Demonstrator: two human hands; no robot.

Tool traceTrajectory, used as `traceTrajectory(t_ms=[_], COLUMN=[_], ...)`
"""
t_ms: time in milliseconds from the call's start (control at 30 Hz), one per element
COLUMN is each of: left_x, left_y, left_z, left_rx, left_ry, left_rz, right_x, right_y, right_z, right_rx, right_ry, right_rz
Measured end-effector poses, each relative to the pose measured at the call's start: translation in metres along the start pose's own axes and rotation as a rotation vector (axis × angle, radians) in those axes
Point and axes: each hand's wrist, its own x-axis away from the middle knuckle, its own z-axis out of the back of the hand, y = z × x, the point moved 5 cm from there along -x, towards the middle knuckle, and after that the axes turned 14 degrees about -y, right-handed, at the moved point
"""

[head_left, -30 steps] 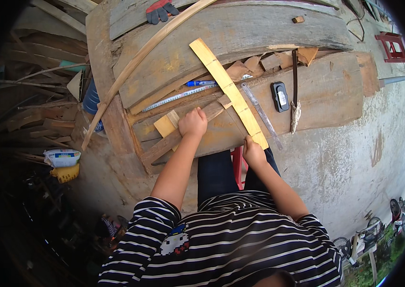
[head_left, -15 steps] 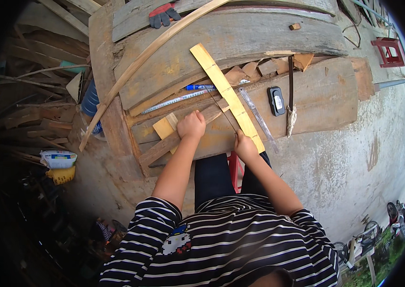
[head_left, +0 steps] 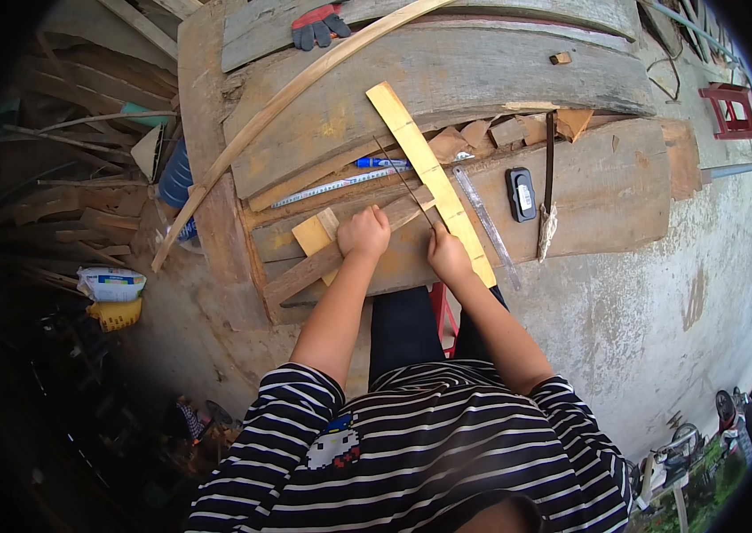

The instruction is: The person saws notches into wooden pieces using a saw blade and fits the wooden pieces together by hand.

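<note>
My left hand (head_left: 364, 233) is closed over a brown wooden strip (head_left: 305, 273), pressing it down across a small pale wood block (head_left: 312, 234) on the bench. In my right hand (head_left: 449, 255) is the near end of a thin dark blade-like tool (head_left: 403, 178), too slim to tell its exact kind. This tool crosses the strip's far end on a slant, pointing away and to the left. Beside that end lies a long yellow wooden board (head_left: 425, 162) with dark cross marks, its near end by my right wrist.
Around the work lie a steel ruler (head_left: 485, 216), a blue marker (head_left: 382, 163), a white measuring tape (head_left: 332, 187), a black case (head_left: 521, 194) and a dark bar with a cloth-wrapped end (head_left: 548, 178). A curved wooden strip (head_left: 287, 89) and a glove (head_left: 319, 28) lie farther off.
My right hand has pushed forward, away from me, and the dark tool has slid farther across the wooden strip. My left hand keeps its grip. The whole view has shifted slightly.
</note>
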Motion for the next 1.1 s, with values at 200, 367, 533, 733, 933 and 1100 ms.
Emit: traceTrajectory(t_ms=[200, 367, 533, 733, 933, 1100], left_x=[-0.001, -0.001, 0.0, 0.0, -0.001, 0.0], left_y=[0.0, -0.001, -0.001, -0.001, -0.003, -0.004], left_z=[-0.002, -0.002, 0.0, -0.001, -0.002, -0.003], left_rx=[0.0, -0.006, -0.006, 0.018, 0.039, 0.061], left_ry=[-0.036, -0.038, 0.025, 0.033, 0.023, 0.043], left_rz=[0.002, 0.007, 0.002, 0.005, -0.001, -0.027], right_x=[0.043, 0.067, -0.02, 0.074, 0.055, 0.054], right_y=[0.018, 0.021, -0.009, 0.022, 0.025, 0.015], right_z=[0.002, 0.004, 0.006, 0.016, 0.006, 0.005], right_rx=[-0.059, 0.056, 0.0, 0.029, 0.124, 0.076], right_ry=[-0.01, -0.148, -0.101, -0.158, -0.084, -0.104], right_rz=[-0.019, -0.139, -0.073, -0.157, -0.112, -0.149])
